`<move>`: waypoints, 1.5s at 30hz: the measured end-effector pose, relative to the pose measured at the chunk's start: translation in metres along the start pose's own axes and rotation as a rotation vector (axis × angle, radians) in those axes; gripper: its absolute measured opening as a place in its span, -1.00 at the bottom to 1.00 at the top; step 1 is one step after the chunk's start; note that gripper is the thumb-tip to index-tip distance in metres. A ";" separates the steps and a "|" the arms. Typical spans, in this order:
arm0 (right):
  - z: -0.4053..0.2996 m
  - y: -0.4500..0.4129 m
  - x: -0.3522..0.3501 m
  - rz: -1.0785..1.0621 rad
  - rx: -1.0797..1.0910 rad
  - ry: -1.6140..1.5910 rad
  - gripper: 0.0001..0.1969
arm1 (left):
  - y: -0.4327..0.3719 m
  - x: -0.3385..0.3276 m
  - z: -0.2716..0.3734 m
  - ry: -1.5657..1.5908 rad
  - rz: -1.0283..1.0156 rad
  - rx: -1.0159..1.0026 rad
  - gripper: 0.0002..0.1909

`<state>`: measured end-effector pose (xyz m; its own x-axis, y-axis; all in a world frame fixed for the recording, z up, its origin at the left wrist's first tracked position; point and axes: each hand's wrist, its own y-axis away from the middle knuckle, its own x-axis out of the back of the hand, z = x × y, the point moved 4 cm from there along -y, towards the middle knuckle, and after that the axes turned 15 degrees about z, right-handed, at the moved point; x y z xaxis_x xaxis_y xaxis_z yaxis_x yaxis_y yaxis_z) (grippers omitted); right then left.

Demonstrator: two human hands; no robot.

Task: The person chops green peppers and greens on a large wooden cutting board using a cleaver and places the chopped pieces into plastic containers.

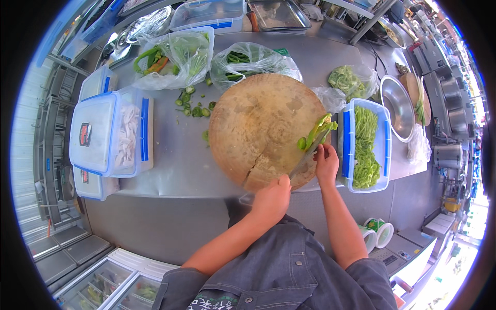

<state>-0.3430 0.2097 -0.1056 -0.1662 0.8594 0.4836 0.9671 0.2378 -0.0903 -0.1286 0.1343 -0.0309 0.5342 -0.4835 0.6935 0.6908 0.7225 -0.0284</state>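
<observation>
My left hand (272, 195) is closed around the handle of a knife, near the front edge of a round wooden chopping block (267, 116). The knife's blade (306, 157) points up and right across the block. Cut green pepper pieces (319, 130) lie along the far end of the blade, at the block's right rim. Against the blade's right side, my right hand (327, 161) has bent fingers; whether they grip the blade or a piece of pepper cannot be told. Just right of it stands a clear plastic box with blue clips (384, 155), holding shredded green vegetable (365, 143).
Lidded plastic boxes (95, 133) are stacked at left. Behind the block lie plastic bags of green peppers (186, 58) and green vegetables (248, 62). Pepper scraps (197, 111) are scattered left of the block. A steel bowl (397, 106) and bagged greens (347, 83) stand to the right.
</observation>
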 end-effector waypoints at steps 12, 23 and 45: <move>-0.023 0.021 -0.026 -0.161 -0.177 -0.146 -0.76 | -0.013 0.009 -0.022 -0.139 -0.016 0.026 -0.77; -0.009 0.013 -0.025 -0.045 -0.259 -0.226 -0.77 | 0.002 0.035 -0.050 0.101 -0.101 0.305 -0.71; -0.047 0.015 -0.027 -0.103 0.272 0.371 -0.72 | 0.031 0.055 -0.092 0.555 0.032 0.617 -0.78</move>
<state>-0.3150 0.1686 -0.0795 -0.1306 0.6171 0.7759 0.8552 0.4661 -0.2267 -0.0336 0.0846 -0.0597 0.8234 -0.5147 0.2390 0.3658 0.8033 0.4700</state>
